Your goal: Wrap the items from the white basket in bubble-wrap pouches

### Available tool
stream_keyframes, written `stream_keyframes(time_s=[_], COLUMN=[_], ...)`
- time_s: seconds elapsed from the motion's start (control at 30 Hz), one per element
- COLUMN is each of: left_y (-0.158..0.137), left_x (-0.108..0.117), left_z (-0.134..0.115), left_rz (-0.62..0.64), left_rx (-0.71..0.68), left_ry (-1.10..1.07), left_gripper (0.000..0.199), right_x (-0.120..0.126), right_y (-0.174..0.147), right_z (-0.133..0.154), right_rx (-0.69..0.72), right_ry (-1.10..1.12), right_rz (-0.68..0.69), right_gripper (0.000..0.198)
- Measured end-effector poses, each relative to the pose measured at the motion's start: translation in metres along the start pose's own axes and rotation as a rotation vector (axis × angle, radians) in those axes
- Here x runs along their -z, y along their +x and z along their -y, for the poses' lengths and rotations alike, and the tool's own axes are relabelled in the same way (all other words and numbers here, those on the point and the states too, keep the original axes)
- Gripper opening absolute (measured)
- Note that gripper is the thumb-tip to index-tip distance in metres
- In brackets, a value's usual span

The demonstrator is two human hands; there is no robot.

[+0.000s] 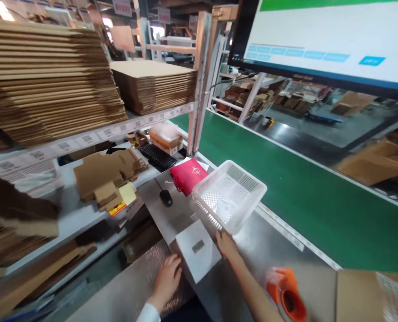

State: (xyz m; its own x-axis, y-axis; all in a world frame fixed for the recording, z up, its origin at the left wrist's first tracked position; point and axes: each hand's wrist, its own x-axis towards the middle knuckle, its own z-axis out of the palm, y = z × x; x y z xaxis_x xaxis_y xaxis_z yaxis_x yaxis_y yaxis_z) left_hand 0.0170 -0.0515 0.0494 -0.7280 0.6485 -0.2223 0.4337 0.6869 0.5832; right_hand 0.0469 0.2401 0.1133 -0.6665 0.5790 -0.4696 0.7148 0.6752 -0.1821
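Observation:
A white box (196, 264) with a small grey label lies on the metal table in front of me. My left hand (168, 278) rests at its left side, fingers loosely bent and apart, over bubble wrap (148, 273). Beyond the box's far right side, my right hand (227, 246) has its fingers curled at the near corner of a white plastic basket (252, 203); its fingertips are partly hidden. Inside the basket is a clear or whitish piece (224, 208), too unclear to name. A red drawstring pouch (188, 175) touches the basket's far left side.
A black mouse (165, 197) and a keyboard (158, 156) lie to the left. An orange tape dispenser (286, 293) stands at the near right beside a carton (360, 295). A green conveyor belt (286, 183) runs behind. Stacked flat cartons (44, 80) fill the left shelf; a monitor (319, 40) hangs above.

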Motion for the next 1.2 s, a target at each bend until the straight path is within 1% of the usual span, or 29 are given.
stream_keyframes(time_s=[0.1,0.17,0.2,0.23,0.27,0.33,0.37,0.4,0.47,0.53,0.6,0.67,0.73,0.8,0.9,0.93,0.97,1.0,1.03,1.07,1.1,1.13,1.17,1.2], left_y=[0.003,0.008,0.011,0.016,0.02,0.03,0.035,0.038,0.043,0.045,0.048,0.056,0.071,0.092,0.122,0.129,0.132,0.132,0.128,0.12,0.11,0.098,0.086,0.073], left_x=[-0.004,0.0,0.004,0.009,0.014,0.021,0.022,0.022,0.018,0.012,0.008,0.01,0.017,0.029,0.048,0.053,0.057,0.059,0.058,0.056,0.053,0.049,0.045,0.042], left_z=[-0.001,-0.008,-0.013,-0.02,-0.027,-0.042,-0.047,-0.051,-0.053,-0.051,-0.05,-0.055,-0.067,-0.083,-0.103,-0.107,-0.11,-0.111,-0.111,-0.108,-0.103,-0.097,-0.09,-0.083], left_rz=[-0.205,-0.321,-0.335,-0.317,-0.27,-0.128,-0.057,-0.001,0.056,0.071,0.084,0.116,0.142,0.17,0.28,0.323,0.339,0.318,0.264,0.178,0.07,-0.037,-0.119,-0.154], left_rx=[-0.028,-0.108,-0.174,-0.259,-0.353,-0.516,-0.565,-0.585,-0.581,-0.567,-0.526,-0.451,-0.392,-0.41,-0.517,-0.542,-0.542,-0.516,-0.466,-0.393,-0.28,-0.133,0.019,0.132], left_ry=[0.009,0.073,0.124,0.18,0.235,0.325,0.353,0.37,0.381,0.378,0.37,0.369,0.375,0.372,0.343,0.331,0.315,0.298,0.29,0.274,0.216,0.126,0.021,-0.076], left_gripper=[0.046,0.044,0.044,0.046,0.05,0.07,0.082,0.092,0.1,0.098,0.089,0.081,0.08,0.083,0.08,0.078,0.076,0.075,0.074,0.074,0.075,0.075,0.072,0.065], right_x=[-0.001,-0.006,-0.009,-0.012,-0.014,-0.016,-0.017,-0.017,-0.018,-0.02,-0.021,-0.021,-0.021,-0.02,-0.018,-0.018,-0.017,-0.017,-0.017,-0.016,-0.016,-0.016,-0.015,-0.014], right_y=[0.009,0.011,0.012,0.012,0.013,0.012,0.011,0.009,0.002,-0.007,-0.017,-0.027,-0.034,-0.041,-0.048,-0.049,-0.05,-0.051,-0.05,-0.049,-0.047,-0.044,-0.041,-0.037], right_z=[-0.012,-0.012,-0.011,-0.01,-0.01,-0.01,-0.01,-0.011,-0.011,-0.009,-0.006,-0.002,0.001,0.003,0.002,0.001,-0.001,-0.003,-0.005,-0.008,-0.011,-0.014,-0.016,-0.017], right_rx=[-0.056,-0.076,-0.088,-0.102,-0.116,-0.129,-0.121,-0.099,-0.026,0.051,0.094,0.107,0.106,0.104,0.12,0.133,0.15,0.169,0.186,0.197,0.202,0.205,0.208,0.213], right_ry=[0.01,0.034,0.054,0.077,0.105,0.176,0.219,0.266,0.357,0.426,0.462,0.474,0.477,0.487,0.527,0.546,0.567,0.587,0.605,0.619,0.629,0.633,0.63,0.622], right_rz=[-0.038,-0.074,-0.091,-0.109,-0.127,-0.157,-0.166,-0.166,-0.137,-0.095,-0.072,-0.07,-0.073,-0.08,-0.081,-0.077,-0.071,-0.063,-0.052,-0.038,-0.022,-0.004,0.013,0.026], right_gripper=[0.037,0.038,0.038,0.038,0.037,0.035,0.035,0.034,0.03,0.027,0.027,0.028,0.026,0.027,0.031,0.032,0.034,0.036,0.04,0.044,0.051,0.058,0.064,0.067])
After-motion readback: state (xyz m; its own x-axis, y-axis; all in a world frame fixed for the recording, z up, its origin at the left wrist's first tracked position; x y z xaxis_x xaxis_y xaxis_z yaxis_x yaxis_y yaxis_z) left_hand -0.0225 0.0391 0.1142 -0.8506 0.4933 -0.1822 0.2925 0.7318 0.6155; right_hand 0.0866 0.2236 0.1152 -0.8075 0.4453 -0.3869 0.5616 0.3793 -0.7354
